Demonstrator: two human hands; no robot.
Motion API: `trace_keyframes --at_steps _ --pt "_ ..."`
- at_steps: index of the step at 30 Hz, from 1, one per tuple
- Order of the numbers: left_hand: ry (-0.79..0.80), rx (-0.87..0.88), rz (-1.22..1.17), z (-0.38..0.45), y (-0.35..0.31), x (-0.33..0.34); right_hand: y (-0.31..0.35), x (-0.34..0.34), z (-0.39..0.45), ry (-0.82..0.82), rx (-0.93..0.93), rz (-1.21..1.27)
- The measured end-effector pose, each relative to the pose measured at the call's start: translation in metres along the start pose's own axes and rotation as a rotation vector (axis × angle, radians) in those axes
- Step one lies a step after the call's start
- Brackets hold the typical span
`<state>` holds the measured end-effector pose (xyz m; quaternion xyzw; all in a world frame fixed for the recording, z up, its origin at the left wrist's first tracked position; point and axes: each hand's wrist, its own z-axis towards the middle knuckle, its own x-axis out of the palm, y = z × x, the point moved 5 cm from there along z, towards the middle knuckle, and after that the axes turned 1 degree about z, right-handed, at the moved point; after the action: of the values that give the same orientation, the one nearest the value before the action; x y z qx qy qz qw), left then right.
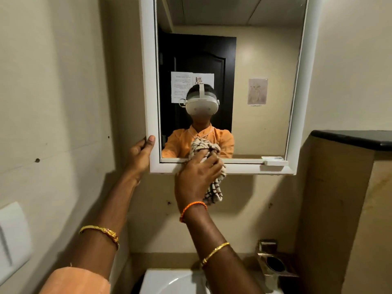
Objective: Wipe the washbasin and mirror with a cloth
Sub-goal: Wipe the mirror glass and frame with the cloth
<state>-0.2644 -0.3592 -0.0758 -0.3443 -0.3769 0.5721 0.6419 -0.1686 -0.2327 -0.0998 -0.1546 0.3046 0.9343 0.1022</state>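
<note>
Mirror [254, 92]: we are working on it now, at the bottom edge of the glass, where it meets the white frame [148, 81]; the glass above looks clear enough, though we cannot judge smears from here.
Cloth [214, 187]: checked, bunched up, pressed against the lower rim of the mirror, its loose end hanging below the frame.
Right hand [197, 177]: our fingers are curled tight around the cloth, pushing it onto the glass and ledge.
Left hand [140, 153]: we grip the frame's lower left corner, thumb on the front face and fingers wrapped behind (steadying it, we judge).
Washbasin [169, 281]: white, directly below us at the bottom of the view, well apart from the cloth; only a part of it shows, so we cannot tell whether it has been wiped.
Small tray [273, 160]: sits on the frame's lower ledge to the right, not yet reached by the cloth.
Progress: we judge ourselves in the middle of the mirror step, with the rest of the lower ledge and perhaps the basin left.
</note>
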Motion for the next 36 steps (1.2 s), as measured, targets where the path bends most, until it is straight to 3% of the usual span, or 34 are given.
trace_keyframes --at_steps 2,5,7,9,11,15,18,21,28,33,36 --pt "-0.014 0.0 -0.024 -0.001 0.0 0.002 0.016 0.005 -0.01 0.006 -0.126 0.064" --pt "0.007 -0.041 -0.079 0.004 0.002 0.003 0.045 0.009 -0.026 0.131 -0.515 0.251" --pt "0.054 -0.085 -0.122 0.003 0.001 0.003 0.053 -0.002 -0.022 0.184 -0.663 0.397" --pt "0.115 -0.111 -0.095 -0.001 -0.002 0.002 0.044 -0.023 0.005 0.072 -0.604 0.483" --pt "0.139 -0.117 -0.062 -0.001 -0.001 -0.003 0.021 -0.049 0.041 -0.146 -0.469 0.5" --pt "0.158 -0.082 -0.073 0.001 0.004 -0.004 -0.056 -0.092 0.106 -0.447 -0.12 0.367" --pt "0.141 -0.052 -0.085 0.002 0.005 -0.003 -0.092 -0.097 0.133 -0.408 0.024 0.318" --pt "0.123 -0.054 -0.099 0.006 0.012 -0.002 -0.1 -0.085 0.134 -0.356 0.007 0.358" --pt "0.123 -0.064 -0.102 0.006 0.015 -0.002 -0.034 -0.034 0.062 -0.221 -0.233 0.437" --pt "0.105 -0.036 -0.071 0.006 0.016 -0.002 0.034 -0.012 0.01 -0.003 -0.472 0.457" --pt "0.107 0.005 -0.044 0.002 0.01 -0.001 0.049 -0.013 0.024 0.011 -0.46 0.519"
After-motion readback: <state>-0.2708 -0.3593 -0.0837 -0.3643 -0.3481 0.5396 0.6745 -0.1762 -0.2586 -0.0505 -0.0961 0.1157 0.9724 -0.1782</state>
